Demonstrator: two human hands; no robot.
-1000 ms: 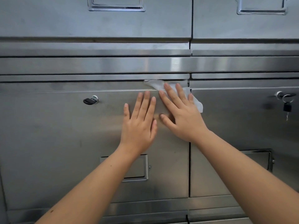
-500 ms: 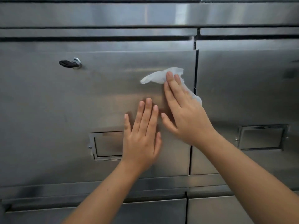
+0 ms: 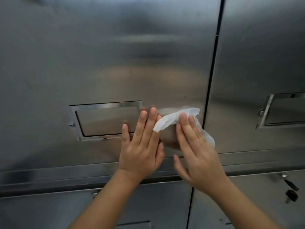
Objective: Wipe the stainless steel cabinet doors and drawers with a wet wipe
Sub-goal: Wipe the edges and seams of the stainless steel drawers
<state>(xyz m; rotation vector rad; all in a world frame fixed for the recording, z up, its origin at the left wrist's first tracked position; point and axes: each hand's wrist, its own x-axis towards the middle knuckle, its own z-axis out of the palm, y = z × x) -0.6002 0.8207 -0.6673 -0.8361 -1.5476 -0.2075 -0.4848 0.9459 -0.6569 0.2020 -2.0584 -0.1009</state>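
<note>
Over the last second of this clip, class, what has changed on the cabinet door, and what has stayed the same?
Both hands slid down the left door, from its top edge to beside the recessed handle. The right hand carried the wet wipe down with it; the left hand travelled alongside. Unchanged: the wipe stays pressed flat under the right fingers, the left palm stays flat and bare, and the doors remain closed.

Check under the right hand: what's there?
The white wet wipe is pressed under the right hand against the left cabinet door. Its edges stick out past the fingers; the middle and the steel behind are covered.
</note>
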